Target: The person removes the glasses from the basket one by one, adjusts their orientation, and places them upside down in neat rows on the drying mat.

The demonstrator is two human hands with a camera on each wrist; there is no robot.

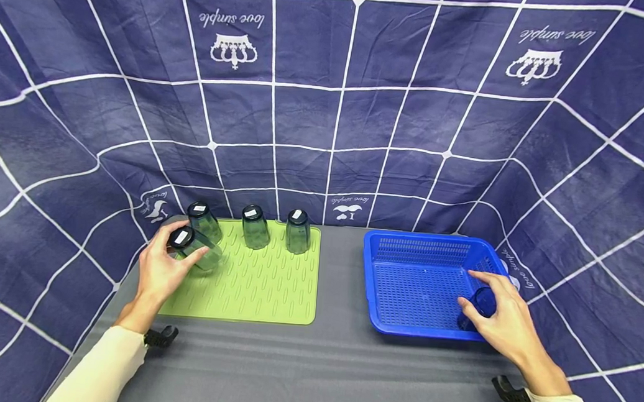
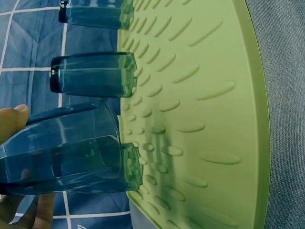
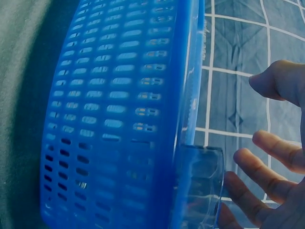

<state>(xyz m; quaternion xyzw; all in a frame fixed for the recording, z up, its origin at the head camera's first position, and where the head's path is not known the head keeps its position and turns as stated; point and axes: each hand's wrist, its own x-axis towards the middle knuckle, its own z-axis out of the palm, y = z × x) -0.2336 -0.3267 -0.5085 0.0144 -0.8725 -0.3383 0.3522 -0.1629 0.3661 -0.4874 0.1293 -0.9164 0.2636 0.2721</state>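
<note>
In the head view my left hand (image 1: 156,267) grips a dark-tinted drinking glass (image 1: 204,256) between thumb and fingers. That glass is tilted, its labelled base up, over the left part of the green ribbed mat (image 1: 259,290). Close up, the left wrist view shows the held glass (image 2: 62,148) with its rim hanging off the mat's surface. Three similar glasses stand base up along the mat's back edge: one (image 1: 208,223) just behind the held glass, one (image 1: 255,230), and one (image 1: 298,235). My right hand (image 1: 501,316), fingers spread, hovers around a glass (image 1: 484,301) in the blue basket (image 1: 369,279).
The mat and the basket lie side by side on a grey cloth-covered table (image 1: 333,364). A dark blue curtain (image 1: 305,119) with white lines encloses the back and both sides. The basket's perforated wall (image 3: 119,81) stands up beside my right hand.
</note>
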